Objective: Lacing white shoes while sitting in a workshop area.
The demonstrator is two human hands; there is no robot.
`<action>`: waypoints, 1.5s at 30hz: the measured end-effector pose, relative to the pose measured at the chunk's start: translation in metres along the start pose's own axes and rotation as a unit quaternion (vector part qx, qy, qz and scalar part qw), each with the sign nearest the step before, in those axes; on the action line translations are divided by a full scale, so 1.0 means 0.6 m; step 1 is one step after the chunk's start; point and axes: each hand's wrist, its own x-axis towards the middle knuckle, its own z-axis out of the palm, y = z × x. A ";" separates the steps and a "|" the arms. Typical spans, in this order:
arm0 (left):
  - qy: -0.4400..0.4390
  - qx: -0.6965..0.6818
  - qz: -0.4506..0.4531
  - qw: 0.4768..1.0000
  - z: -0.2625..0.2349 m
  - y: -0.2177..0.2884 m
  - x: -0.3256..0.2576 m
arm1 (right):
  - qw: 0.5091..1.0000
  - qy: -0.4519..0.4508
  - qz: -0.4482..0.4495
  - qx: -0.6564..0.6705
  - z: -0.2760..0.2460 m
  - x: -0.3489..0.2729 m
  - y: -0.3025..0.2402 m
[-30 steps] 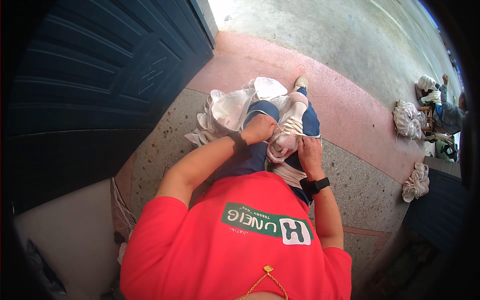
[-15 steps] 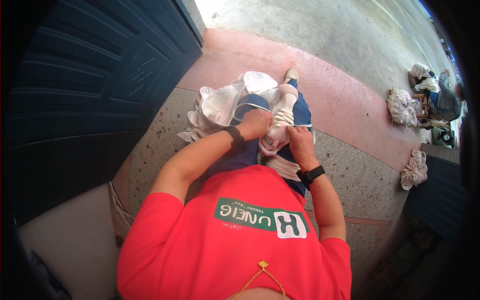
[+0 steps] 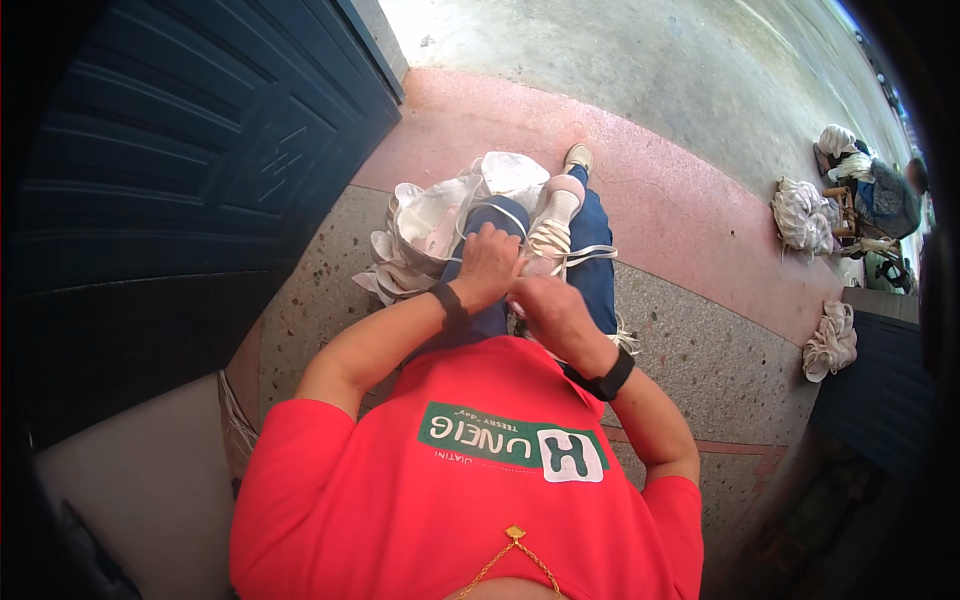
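A pale pink and white sneaker [image 3: 556,207] lies across my thighs, its toe pointing away from me. White laces [image 3: 548,240] run over its front, with loose loops spreading to both sides. My left hand [image 3: 487,265] is against the sneaker's left side near the ankle opening, fingers bent around it. At the opening, my right hand [image 3: 553,312] is closed with its fingertips next to my left hand. Both hands partly cover the rear of the shoe, so the exact part gripped is hidden.
White and pale shoes [image 3: 425,225] are heaped beside my left leg. A dark blue door [image 3: 210,150] stands at the left. Bundles of white shoes [image 3: 800,215] lie at the far right beside a seated person [image 3: 890,200]. Another bundle [image 3: 830,340] rests below them.
My right hand has moved left and toward me, from the lace at the shoe's right side to the ankle opening. My left hand has shifted slightly toward me; the laces now hang loose.
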 end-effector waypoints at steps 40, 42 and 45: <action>-0.022 -0.162 -0.109 0.981 0.016 -0.015 0.030 | 0.886 0.005 0.305 0.349 -0.281 -0.080 -0.140; -0.045 -0.183 -0.094 0.977 0.022 -0.006 0.035 | 0.879 0.063 0.269 0.389 -0.300 -0.080 -0.160; -0.084 -0.233 -0.083 0.965 0.014 0.000 0.045 | 0.869 0.139 0.221 0.419 -0.306 -0.072 -0.169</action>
